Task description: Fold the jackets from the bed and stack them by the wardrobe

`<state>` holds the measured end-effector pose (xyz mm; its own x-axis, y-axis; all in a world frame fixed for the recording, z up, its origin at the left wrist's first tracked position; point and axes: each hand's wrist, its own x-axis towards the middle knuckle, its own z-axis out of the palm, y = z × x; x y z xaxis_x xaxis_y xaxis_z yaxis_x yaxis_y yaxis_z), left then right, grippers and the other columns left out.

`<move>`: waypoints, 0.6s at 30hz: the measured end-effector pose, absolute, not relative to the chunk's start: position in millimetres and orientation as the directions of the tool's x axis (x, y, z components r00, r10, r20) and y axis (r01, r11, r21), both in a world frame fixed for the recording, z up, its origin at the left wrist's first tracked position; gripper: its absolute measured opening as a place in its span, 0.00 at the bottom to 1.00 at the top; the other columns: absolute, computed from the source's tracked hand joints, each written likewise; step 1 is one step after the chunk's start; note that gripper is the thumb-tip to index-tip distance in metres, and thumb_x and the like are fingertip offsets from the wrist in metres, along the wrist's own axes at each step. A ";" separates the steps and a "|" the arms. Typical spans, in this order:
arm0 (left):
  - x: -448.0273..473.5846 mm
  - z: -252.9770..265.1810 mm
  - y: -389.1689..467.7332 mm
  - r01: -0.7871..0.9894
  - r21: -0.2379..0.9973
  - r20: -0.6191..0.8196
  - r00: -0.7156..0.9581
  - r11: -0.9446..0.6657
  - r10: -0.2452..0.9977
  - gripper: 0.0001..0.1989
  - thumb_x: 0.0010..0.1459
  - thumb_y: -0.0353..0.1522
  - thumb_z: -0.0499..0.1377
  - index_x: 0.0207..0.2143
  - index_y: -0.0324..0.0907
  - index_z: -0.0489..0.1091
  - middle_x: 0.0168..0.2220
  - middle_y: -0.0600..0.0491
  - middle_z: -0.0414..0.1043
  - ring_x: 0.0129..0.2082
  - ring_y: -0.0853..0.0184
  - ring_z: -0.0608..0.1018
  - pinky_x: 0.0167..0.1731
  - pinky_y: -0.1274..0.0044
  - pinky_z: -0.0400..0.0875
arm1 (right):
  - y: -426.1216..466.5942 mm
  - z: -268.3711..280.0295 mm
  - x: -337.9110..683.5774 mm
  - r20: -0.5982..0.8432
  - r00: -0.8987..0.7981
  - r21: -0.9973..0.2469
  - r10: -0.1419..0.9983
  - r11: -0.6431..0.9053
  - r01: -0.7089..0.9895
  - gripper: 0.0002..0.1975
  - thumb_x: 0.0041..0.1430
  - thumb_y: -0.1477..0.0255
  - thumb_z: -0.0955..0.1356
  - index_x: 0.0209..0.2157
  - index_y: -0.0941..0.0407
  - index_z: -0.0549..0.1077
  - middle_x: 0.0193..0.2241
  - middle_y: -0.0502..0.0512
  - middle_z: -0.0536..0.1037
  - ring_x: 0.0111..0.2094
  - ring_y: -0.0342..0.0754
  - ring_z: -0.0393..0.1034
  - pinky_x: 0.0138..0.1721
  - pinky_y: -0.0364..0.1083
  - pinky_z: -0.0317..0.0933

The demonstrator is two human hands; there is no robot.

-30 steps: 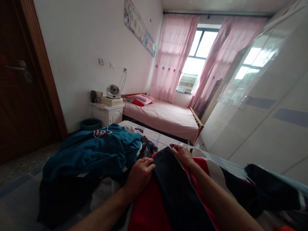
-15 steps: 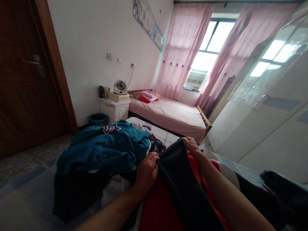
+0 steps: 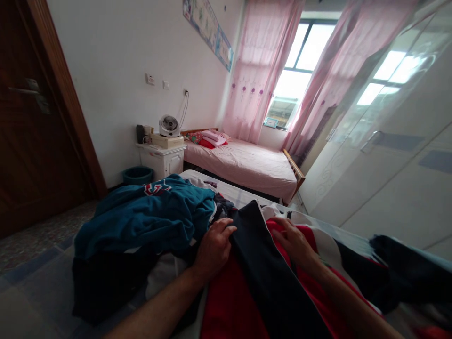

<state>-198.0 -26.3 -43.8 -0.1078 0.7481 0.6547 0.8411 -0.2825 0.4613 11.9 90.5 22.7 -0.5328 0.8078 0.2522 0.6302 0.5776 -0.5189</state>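
A dark navy garment piece with a thin light edge [image 3: 265, 256], perhaps a sleeve or trouser leg, stretches toward me over red cloth [image 3: 229, 301]. My left hand [image 3: 216, 242] rests at its left edge, fingers loosely bent and apart, not gripping it. On the other side, my right hand [image 3: 294, 241] is open, its spread fingers lying over the red cloth beside the light edge. Left of my hands is a heaped teal sweatshirt [image 3: 148, 219] with a red and white letter print. Black cloth [image 3: 106, 287] lies below it.
More dark clothing [image 3: 406, 268] is piled at the right. Beyond the clothes stand a pink-sheeted bed [image 3: 243, 162], a white bedside cabinet [image 3: 160, 160] with a fan [image 3: 169, 125], and a teal bin [image 3: 137, 175]. White wardrobe doors [image 3: 381, 165] rise on the right.
Both hands have released the far end of the navy piece, which now lies flatter. My right hand has moved down off its corner onto the red cloth. The view has shifted slightly.
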 end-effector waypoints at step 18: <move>-201.2 -42.2 -30.6 0.939 0.246 0.630 0.035 -0.242 0.776 0.18 0.56 0.25 0.49 0.48 0.39 0.68 0.53 0.45 0.63 0.54 0.58 0.65 0.55 0.66 0.59 | -105.5 -11.2 207.2 -0.116 -0.301 -0.654 0.947 0.155 0.741 0.25 0.53 0.56 0.65 0.53 0.47 0.68 0.43 0.52 0.77 0.43 0.53 0.72 0.43 0.47 0.66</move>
<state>-201.2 -30.6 -42.2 0.0354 0.7759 0.6299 0.9386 -0.2422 0.2457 207.2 -105.5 -11.2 -0.3006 0.9467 -0.1160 0.7408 0.1552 -0.6536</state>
